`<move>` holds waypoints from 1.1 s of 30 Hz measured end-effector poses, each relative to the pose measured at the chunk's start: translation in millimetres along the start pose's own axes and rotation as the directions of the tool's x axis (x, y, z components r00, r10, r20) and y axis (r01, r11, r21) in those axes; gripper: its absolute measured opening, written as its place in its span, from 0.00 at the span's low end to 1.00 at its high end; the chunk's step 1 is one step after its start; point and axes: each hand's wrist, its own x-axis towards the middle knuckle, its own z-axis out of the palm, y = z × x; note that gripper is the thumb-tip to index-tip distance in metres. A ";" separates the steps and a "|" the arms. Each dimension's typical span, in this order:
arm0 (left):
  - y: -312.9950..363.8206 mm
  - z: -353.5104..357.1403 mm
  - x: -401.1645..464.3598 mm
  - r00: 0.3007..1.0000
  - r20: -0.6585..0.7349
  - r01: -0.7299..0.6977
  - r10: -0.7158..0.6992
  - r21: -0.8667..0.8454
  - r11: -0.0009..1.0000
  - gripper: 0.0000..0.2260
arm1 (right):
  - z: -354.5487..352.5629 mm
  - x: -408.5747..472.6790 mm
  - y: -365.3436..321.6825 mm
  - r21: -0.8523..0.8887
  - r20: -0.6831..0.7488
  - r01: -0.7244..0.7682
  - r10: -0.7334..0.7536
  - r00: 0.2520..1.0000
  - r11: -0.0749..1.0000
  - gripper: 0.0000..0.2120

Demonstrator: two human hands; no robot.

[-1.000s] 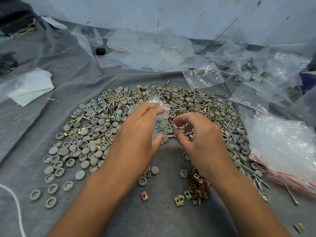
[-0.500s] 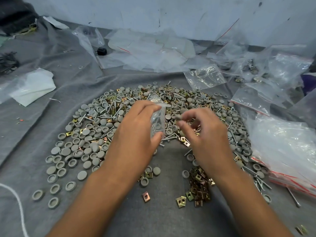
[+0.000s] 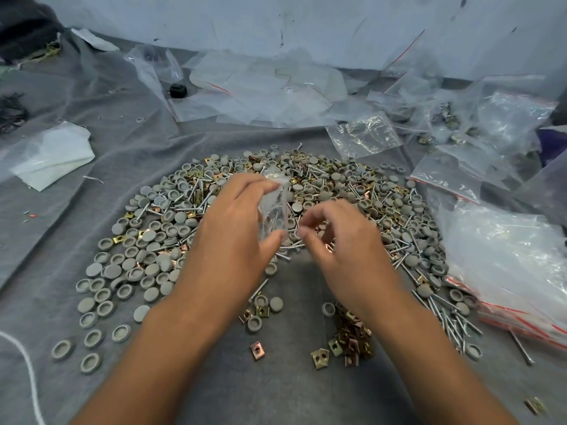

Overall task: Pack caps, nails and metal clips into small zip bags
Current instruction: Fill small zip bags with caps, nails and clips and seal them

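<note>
Two bare hands work over a grey cloth [image 3: 276, 394] spread on the table. The left hand [image 3: 233, 240] holds a small clear zip bag [image 3: 274, 207] upright, its grip narrow: the fingers curl over the bag's top edge and the thumb presses against its lower corner, so the bag is pinched between them above the heap. At least one nail and a cap show faintly through the plastic. The right hand [image 3: 340, 240] sits just beside the bag, on its right, with fingers curled and thumb and forefinger drawn close together; whether they pinch a small part cannot be told. Beneath and beyond both hands lies a broad heap of grey caps [image 3: 147, 240], silver nails [image 3: 395, 240] and brass-coloured metal clips [image 3: 352, 335] mixed together, with the caps thickest on the left, nails trailing down the right side, and a small cluster of clips lying near the right wrist. A single clip [image 3: 257, 351] rests apart on the cloth between the forearms. Stacks of zip bags with red seal strips [image 3: 506, 271] lie to the right of the heap, more crumpled clear bags [image 3: 270, 90] lie beyond it by the wall, and a folded white sheet [image 3: 52, 157] sits far left.
</note>
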 end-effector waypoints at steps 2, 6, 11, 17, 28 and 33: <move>-2.1 -2.2 2.4 1.000 -0.013 0.006 -0.006 -0.013 1.000 0.28 | 5.6 -2.7 -0.6 -0.058 0.232 0.031 -0.016 0.973 0.998 0.06; -4.6 -5.5 4.8 0.999 -0.034 0.012 -0.014 -0.062 0.998 0.28 | 18.9 -5.6 -5.6 -0.127 0.352 0.215 -0.159 0.922 0.968 0.14; -5.5 -6.1 4.6 0.999 -0.043 0.011 -0.014 -0.076 0.997 0.28 | 21.5 -4.6 -1.6 -0.136 0.290 0.216 -0.170 0.942 0.967 0.09; -5.5 -5.7 4.6 0.999 -0.041 0.011 -0.015 -0.088 0.996 0.28 | 27.3 -4.4 -0.5 -0.209 0.240 0.238 -0.186 0.953 0.949 0.13; -4.9 -6.6 2.8 0.999 -0.034 0.019 -0.021 -0.074 0.997 0.29 | 23.8 -6.6 -4.0 -0.283 0.331 0.336 -0.238 0.913 0.898 0.12; -5.4 -4.4 1.5 1.000 -0.026 0.008 -0.009 -0.047 0.999 0.29 | 14.2 -4.4 -2.6 -0.177 0.289 0.224 -0.167 0.943 0.958 0.12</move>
